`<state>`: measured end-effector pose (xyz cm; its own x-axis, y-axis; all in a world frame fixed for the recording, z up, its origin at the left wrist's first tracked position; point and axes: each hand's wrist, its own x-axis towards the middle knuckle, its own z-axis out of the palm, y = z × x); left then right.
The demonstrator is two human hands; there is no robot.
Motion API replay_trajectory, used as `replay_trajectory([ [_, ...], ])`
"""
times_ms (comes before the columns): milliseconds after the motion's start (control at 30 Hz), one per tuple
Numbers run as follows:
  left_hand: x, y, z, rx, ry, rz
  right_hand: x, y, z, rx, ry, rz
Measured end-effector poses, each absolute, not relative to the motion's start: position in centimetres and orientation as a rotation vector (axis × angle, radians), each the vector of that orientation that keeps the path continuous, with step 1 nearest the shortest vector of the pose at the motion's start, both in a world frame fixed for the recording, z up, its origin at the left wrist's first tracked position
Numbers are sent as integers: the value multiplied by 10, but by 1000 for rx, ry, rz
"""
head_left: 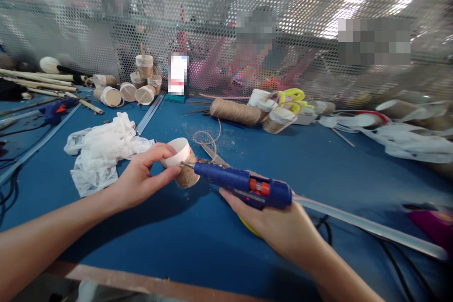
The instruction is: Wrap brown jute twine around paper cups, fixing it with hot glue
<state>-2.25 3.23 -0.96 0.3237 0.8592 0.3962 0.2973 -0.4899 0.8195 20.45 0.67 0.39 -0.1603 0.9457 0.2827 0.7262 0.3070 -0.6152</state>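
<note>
My left hand [141,177] grips a small paper cup [180,155] lying on its side just above the blue table [170,240]; the cup's lower half is wrapped in brown twine. My right hand [274,224] holds a blue hot glue gun [244,185], its metal nozzle touching the cup's side where white meets twine. A clear glue stick [368,229] juts from the gun's back toward the right. A strand of loose twine [207,139] runs from the cup toward a twine spool [235,112] farther back.
Crumpled white plastic [102,148] lies left of the cup. Several wrapped cups [132,89] and bamboo sticks [38,80] sit at the back left, a second glue gun [56,109] beside them. Yellow scissors [292,98] and white strips [406,139] lie right. A perforated metal screen [226,19] backs the table.
</note>
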Motion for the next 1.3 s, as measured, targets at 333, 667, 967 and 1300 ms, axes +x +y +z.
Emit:
replay_trajectory([
  [333,-22,32,-9,1985,1033,1136,203,7,5,-1348,-1962,435],
  [667,-21,32,-8,2011,1066,1124,202,8,5,-1354,-2022,441],
  [967,-21,31,-7,2012,1063,1121,204,8,2,-1366,-2023,432],
  [1300,-22,31,-9,1956,1054,1102,204,8,7,-1460,-1969,407],
])
